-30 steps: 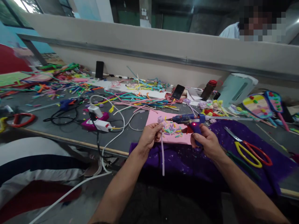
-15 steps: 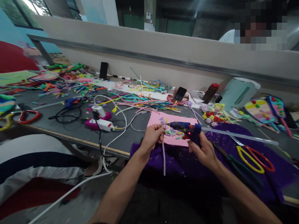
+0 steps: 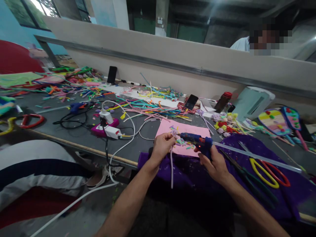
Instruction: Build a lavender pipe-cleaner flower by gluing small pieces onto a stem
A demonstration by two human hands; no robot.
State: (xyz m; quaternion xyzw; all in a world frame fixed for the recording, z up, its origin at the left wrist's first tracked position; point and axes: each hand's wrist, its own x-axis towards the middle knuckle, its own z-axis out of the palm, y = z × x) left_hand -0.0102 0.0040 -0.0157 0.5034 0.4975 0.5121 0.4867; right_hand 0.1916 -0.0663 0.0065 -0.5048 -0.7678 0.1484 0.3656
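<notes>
My left hand (image 3: 163, 146) pinches a lilac pipe-cleaner flower (image 3: 173, 132) whose long stem (image 3: 171, 169) hangs down below the fingers. In my right hand (image 3: 217, 164) is a blue hot glue gun (image 3: 194, 137), gripped by its handle with a small red light showing. A long clear glue stick (image 3: 256, 154) juts from its back end. The nozzle points left and is at the flower; whether it touches cannot be made out. Beneath both hands lies a pink sheet (image 3: 164, 126) scattered with short coloured pipe-cleaner pieces (image 3: 187, 144).
Scissors (image 3: 264, 171) and dark-handled pliers (image 3: 249, 177) rest on purple cloth (image 3: 237, 140) at right. A purple power strip (image 3: 113, 123) with white cables sits left. Behind are pipe cleaners (image 3: 153, 107), a phone (image 3: 191, 102) and a bottle (image 3: 223, 102). Someone's leg (image 3: 44, 164) is at left.
The view has shifted slightly. My hands hold the same flower and glue gun in nearly the same place, with the gun's rear tilted a little lower.
</notes>
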